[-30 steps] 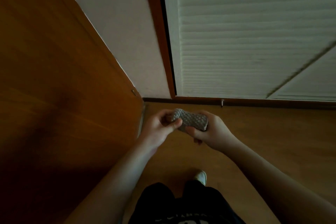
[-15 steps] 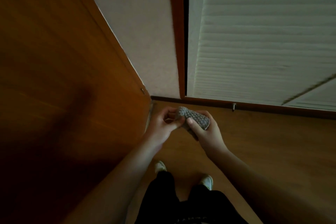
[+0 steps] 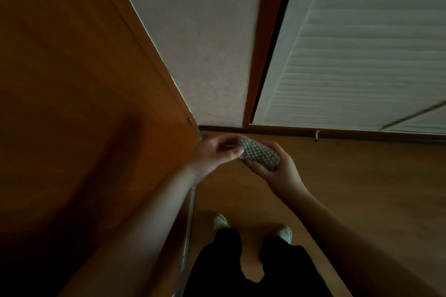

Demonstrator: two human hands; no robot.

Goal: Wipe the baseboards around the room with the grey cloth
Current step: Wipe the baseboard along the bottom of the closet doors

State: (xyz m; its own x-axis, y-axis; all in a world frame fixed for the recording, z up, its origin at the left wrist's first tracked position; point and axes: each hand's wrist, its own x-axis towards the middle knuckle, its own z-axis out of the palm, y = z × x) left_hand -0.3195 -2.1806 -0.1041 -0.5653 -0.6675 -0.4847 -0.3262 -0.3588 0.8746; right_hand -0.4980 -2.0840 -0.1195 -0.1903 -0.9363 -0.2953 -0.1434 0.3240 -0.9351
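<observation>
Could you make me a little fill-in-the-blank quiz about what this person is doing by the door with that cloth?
1. The grey cloth is bunched up and held in ______ hands at once.
2. The dark baseboard runs along the foot of the white ______.
3. The right hand holds the cloth from below, and the left hand pinches its ______ end.
4. The cloth is not yet ______ the baseboard.

Missing words: both; wall; left; touching

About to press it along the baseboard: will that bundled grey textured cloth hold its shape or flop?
The grey textured cloth is bunched between both hands, so it is probably soft and would flop open if released. It looks light. Its bumpy weave likely grips, not slips.
</observation>
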